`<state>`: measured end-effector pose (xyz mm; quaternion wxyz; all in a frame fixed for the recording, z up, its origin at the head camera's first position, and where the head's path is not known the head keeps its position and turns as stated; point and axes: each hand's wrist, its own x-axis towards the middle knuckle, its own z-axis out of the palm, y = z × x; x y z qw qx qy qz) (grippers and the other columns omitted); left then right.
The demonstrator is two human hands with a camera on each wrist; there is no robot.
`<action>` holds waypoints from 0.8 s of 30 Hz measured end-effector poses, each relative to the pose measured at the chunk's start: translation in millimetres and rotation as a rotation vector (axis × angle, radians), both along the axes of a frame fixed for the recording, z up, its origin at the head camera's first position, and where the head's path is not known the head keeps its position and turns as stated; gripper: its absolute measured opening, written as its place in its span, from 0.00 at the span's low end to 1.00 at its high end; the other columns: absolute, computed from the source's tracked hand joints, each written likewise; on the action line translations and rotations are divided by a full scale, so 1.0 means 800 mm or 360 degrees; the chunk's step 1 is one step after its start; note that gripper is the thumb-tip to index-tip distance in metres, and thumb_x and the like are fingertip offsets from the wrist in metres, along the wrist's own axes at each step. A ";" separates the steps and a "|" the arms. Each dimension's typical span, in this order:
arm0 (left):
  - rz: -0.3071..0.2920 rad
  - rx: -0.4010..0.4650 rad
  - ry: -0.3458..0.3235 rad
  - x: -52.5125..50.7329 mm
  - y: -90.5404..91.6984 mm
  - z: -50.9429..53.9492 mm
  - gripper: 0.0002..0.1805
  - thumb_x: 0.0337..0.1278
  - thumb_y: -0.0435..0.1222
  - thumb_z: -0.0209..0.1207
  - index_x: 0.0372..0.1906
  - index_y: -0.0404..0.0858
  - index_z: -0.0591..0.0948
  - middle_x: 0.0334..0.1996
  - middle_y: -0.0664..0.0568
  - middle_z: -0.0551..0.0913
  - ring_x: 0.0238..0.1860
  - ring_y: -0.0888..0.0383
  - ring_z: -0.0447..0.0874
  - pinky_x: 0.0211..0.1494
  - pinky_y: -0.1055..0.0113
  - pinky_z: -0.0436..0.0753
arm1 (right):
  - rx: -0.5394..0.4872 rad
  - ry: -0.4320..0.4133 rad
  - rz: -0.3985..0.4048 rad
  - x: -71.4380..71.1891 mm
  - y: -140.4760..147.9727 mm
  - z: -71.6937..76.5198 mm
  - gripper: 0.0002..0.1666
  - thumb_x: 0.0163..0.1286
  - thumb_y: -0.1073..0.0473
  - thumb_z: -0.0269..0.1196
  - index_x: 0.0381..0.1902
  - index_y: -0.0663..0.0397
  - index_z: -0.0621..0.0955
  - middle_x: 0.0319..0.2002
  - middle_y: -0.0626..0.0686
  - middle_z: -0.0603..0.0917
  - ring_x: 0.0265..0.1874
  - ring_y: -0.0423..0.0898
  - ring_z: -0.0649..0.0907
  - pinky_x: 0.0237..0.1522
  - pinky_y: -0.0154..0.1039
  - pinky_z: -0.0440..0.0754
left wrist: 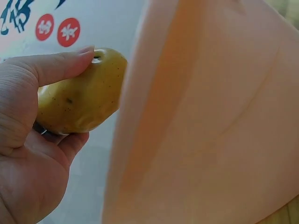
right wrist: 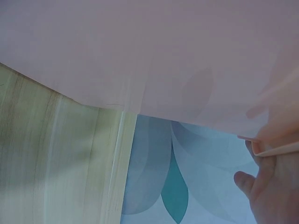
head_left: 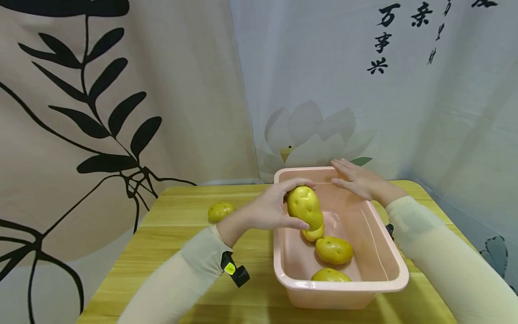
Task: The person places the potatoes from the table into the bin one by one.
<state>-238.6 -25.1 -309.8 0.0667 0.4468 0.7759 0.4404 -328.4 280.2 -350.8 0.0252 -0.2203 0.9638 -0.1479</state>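
My left hand grips a yellow potato above the left side of a pink plastic basin. In the left wrist view, the thumb lies over the potato and fingers support it from below. Inside the basin are three more potatoes: one partly hidden under the held one, a whole one near the middle, and another partly cut off by the near rim. My right hand rests on the basin's far right corner, fingers extended. In the right wrist view, fingertips show beside the rim.
One potato lies on the wooden table, left of the basin. Behind the table hangs a printed curtain with dark leaves, a pale flower and written characters. The basin stands on the table's right half.
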 end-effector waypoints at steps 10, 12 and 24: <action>-0.0036 -0.0142 0.0090 -0.011 0.016 -0.011 0.44 0.40 0.40 0.76 0.66 0.44 0.68 0.59 0.58 0.73 0.53 0.65 0.74 0.56 0.71 0.75 | -0.0013 -0.0016 0.0022 0.002 0.001 0.002 0.45 0.73 0.33 0.44 0.76 0.53 0.50 0.75 0.60 0.48 0.73 0.61 0.46 0.69 0.63 0.45; -0.0035 -0.0174 0.0121 -0.013 0.020 -0.011 0.45 0.40 0.41 0.76 0.66 0.43 0.68 0.59 0.58 0.73 0.53 0.66 0.74 0.57 0.72 0.74 | -0.0014 -0.0011 0.0029 0.002 0.001 0.002 0.45 0.73 0.33 0.44 0.76 0.54 0.50 0.75 0.60 0.48 0.73 0.61 0.46 0.69 0.63 0.45; -0.0259 -0.0387 0.0029 -0.023 0.048 -0.016 0.44 0.40 0.42 0.76 0.66 0.48 0.68 0.52 0.61 0.75 0.49 0.66 0.75 0.53 0.76 0.75 | -0.0009 -0.0015 0.0029 0.004 0.001 0.001 0.45 0.73 0.33 0.44 0.77 0.52 0.50 0.76 0.60 0.48 0.73 0.61 0.46 0.68 0.64 0.46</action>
